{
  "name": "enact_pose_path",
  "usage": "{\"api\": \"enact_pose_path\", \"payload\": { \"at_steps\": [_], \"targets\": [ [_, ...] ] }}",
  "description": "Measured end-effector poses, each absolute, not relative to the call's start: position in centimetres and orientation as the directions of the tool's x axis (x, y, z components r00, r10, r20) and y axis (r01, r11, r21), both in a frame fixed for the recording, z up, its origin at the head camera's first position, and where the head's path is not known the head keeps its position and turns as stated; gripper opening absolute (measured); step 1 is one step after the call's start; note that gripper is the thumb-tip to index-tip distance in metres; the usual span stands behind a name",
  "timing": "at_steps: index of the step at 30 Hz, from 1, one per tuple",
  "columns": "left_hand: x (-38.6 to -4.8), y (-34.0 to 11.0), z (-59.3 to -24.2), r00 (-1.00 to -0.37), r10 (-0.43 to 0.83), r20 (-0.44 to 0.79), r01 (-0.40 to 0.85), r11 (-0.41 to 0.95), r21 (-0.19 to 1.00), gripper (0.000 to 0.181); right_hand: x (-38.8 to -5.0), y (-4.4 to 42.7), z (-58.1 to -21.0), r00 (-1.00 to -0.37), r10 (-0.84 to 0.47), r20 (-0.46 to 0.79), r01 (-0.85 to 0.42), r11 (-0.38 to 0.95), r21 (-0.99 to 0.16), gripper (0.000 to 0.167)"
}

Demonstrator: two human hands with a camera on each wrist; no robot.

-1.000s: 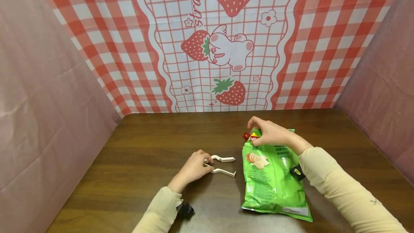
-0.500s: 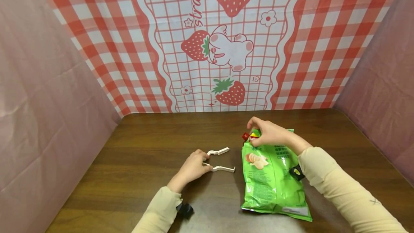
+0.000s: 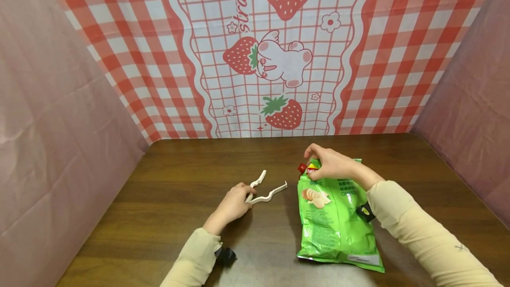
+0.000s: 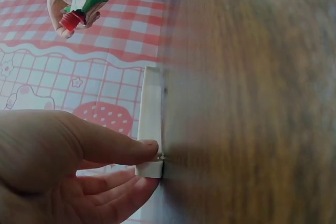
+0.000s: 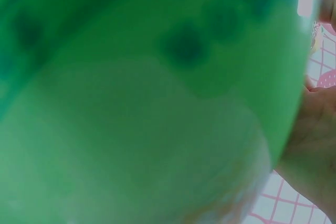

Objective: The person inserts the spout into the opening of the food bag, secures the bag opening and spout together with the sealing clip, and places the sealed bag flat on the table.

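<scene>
My left hand [image 3: 231, 203] pinches a white bag clip [image 3: 271, 195] near its hinged end, low over the wooden table. The clip's two arms are spread in a V. In the left wrist view, thumb and fingers lie on either side of the clip [image 4: 150, 108]. To the right lies a green chip bag [image 3: 338, 229] with a potato picture. My right hand [image 3: 334, 165] grips its gathered top, where a red end [image 3: 303, 168] sticks out to the left. Green bag surface [image 5: 131, 103], blurred, fills most of the right wrist view.
A brown wooden table [image 3: 191, 158] lies beneath everything. Behind it hangs a red-checked strawberry cloth [image 3: 279, 56], with pink cloth [image 3: 63, 101] along the left side and more on the right. A black wrist strap [image 3: 226, 256] sits by the left sleeve.
My left hand has turned the bag clip so its arms swing from pointing right to pointing away and right. The hand shifted slightly left. The right hand and chip bag stayed nearly still.
</scene>
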State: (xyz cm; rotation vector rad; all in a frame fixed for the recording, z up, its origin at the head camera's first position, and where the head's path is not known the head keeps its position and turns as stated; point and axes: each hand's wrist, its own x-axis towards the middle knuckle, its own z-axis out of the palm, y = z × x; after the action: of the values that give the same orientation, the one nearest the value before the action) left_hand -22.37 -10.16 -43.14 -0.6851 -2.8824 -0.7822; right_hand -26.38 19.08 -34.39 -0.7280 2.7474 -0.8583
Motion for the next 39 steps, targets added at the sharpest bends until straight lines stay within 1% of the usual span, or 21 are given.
{"api": "enact_pose_path", "payload": {
  "at_steps": [4,9,13,15,17,23,27,34,39],
  "targets": [
    [-22.5,-10.1,-43.1,-0.903,0.386,0.189,0.427,0.757,0.494,0.029,-26.4,19.1,-34.4,-0.865,-0.502,-0.020,-0.399,0.710,-0.580,0.048],
    [-22.6,-10.0,-43.3,-0.918,0.366,0.149,0.373,0.673,0.638,0.029,-26.4,19.1,-34.5,-0.864,-0.503,-0.026,-0.394,0.707,-0.588,0.048],
    [-22.7,-10.0,-43.6,-0.944,0.323,0.067,0.255,0.586,0.769,0.030,-26.3,19.0,-34.7,-0.862,-0.506,-0.032,-0.395,0.711,-0.582,0.048],
    [-22.7,-9.8,-43.7,-0.955,0.294,0.029,0.191,0.541,0.819,0.032,-26.4,19.0,-34.7,-0.862,-0.505,-0.035,-0.395,0.714,-0.577,0.048],
    [-22.7,-9.6,-43.6,-0.960,0.281,0.014,0.158,0.499,0.852,0.033,-26.4,19.0,-34.7,-0.863,-0.504,-0.038,-0.393,0.717,-0.575,0.048],
    [-22.4,-8.7,-42.8,-0.938,0.340,0.068,0.211,0.401,0.891,0.036,-26.5,18.9,-34.7,-0.861,-0.506,-0.041,-0.396,0.719,-0.571,0.047],
    [-22.2,-7.9,-42.6,-0.916,0.394,0.070,0.217,0.341,0.915,0.036,-26.4,18.9,-34.7,-0.863,-0.504,-0.036,-0.398,0.722,-0.565,0.048],
    [-21.8,-6.7,-42.6,-0.897,0.438,0.062,0.219,0.317,0.923,0.037,-26.4,18.8,-34.7,-0.864,-0.502,-0.034,-0.398,0.723,-0.565,0.047],
    [-20.9,-5.9,-40.8,-0.888,0.456,0.060,0.207,0.280,0.937,0.036,-26.4,18.8,-34.6,-0.858,-0.514,-0.024,-0.415,0.718,-0.558,0.045]
  ]
}}
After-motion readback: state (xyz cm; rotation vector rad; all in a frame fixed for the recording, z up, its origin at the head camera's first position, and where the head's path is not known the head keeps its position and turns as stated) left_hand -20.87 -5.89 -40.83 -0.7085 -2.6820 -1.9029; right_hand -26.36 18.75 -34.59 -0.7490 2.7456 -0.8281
